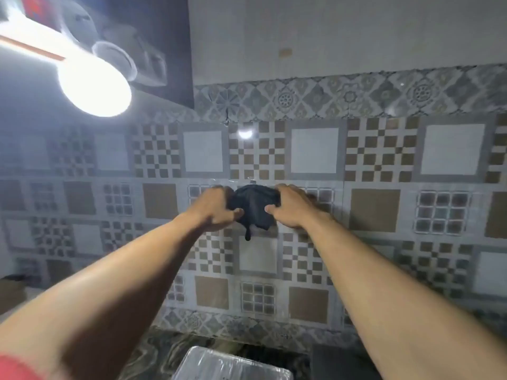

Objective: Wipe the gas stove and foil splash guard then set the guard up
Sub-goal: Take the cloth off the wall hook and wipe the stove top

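Note:
Both my arms reach forward and up to a dark cloth bunched against the patterned tile wall. My left hand grips the cloth's left side, and my right hand grips its right side. A thin strip of the cloth hangs down below the bundle. At the bottom edge, a shiny foil-covered surface shows on the dark marbled counter. Only a dark corner at the bottom right could be the stove; I cannot tell.
A bright lamp glares at the upper left, below a dark shelf with white dishes. A brown box sits at the far left edge. Plain wall runs above the tiles.

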Demonstrator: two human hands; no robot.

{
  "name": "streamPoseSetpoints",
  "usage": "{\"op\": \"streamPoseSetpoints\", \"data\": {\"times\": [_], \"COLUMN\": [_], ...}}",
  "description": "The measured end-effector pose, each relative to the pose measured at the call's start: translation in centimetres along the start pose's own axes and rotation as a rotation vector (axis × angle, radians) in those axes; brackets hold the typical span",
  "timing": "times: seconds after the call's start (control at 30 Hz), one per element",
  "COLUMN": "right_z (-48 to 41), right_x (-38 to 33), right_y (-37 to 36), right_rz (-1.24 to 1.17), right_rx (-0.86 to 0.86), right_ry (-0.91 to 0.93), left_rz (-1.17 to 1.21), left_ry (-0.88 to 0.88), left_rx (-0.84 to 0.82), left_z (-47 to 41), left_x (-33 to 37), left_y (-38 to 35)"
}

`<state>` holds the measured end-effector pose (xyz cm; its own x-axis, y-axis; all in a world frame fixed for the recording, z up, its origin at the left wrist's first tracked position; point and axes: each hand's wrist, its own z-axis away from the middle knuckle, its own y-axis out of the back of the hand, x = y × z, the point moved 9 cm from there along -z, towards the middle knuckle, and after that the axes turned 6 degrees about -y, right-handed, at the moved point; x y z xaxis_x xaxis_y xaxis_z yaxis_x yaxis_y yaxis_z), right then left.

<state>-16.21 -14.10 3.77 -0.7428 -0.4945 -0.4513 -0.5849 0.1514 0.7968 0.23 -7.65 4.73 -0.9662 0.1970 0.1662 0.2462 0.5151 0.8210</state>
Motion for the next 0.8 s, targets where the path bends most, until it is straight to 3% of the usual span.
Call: {"op": "streamPoseSetpoints", "data": {"times": [0.53, 0.8], "right_z": [-4.2, -1.6], "right_x": [-0.5, -0.1], "right_y": [-1.1, 1.4], "right_rz": [-0.096, -0.174], "right_rx": [0.198, 0.063], "right_ry": [0.047, -0.031], "left_rz": [0.129, 0.317], "left_ry": [0.099, 0.168], "left_rx": [0.188, 0.015], "left_z": [-3.9, -2.6], "left_x": [-3.0, -2.0], "left_y": [-2.1, -0.4]}}
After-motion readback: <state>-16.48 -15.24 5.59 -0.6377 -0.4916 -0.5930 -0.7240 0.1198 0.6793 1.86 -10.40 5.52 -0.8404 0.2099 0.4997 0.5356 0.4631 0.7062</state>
